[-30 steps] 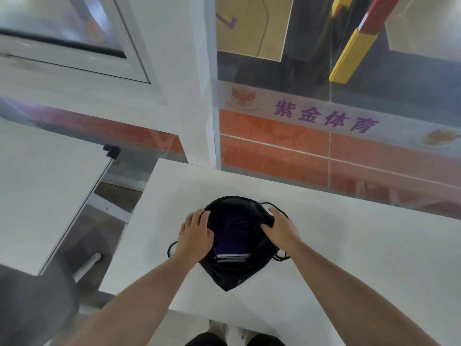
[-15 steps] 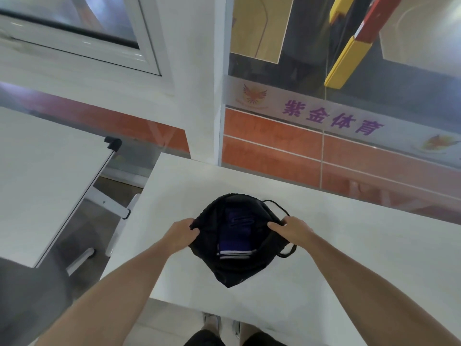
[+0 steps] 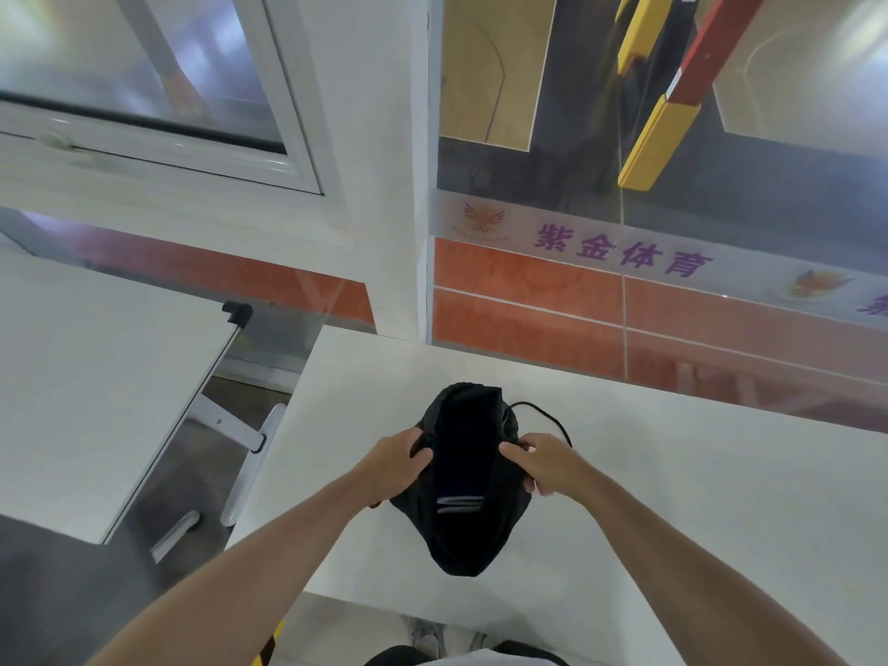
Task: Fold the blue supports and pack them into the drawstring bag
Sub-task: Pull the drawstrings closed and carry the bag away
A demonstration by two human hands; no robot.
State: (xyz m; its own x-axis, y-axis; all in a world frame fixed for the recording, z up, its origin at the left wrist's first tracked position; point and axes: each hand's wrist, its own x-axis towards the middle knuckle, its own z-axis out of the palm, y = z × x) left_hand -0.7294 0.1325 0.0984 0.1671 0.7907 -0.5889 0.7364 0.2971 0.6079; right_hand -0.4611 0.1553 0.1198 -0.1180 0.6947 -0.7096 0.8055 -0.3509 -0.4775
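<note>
A black drawstring bag (image 3: 463, 535) lies on the white table (image 3: 672, 497) with its mouth facing away from me. Inside it the dark blue supports (image 3: 463, 454) show through the opening, with pale stripes at their near end. My left hand (image 3: 396, 456) grips the left rim of the bag's mouth. My right hand (image 3: 545, 463) pinches the right rim, where a black cord (image 3: 543, 415) loops out onto the table. Both rims are drawn close together, so the opening is narrow.
A second white table (image 3: 96, 391) stands to the left, with a gap of floor between. Straight ahead are a white pillar (image 3: 384, 185) and a glass wall with an orange band and purple lettering (image 3: 624, 254). My shoes (image 3: 447, 636) show below the table's near edge.
Both hands shifted from lying on the bag to gripping its rim at the sides. They have pulled the mouth narrower and the bag now stands taller on the table.
</note>
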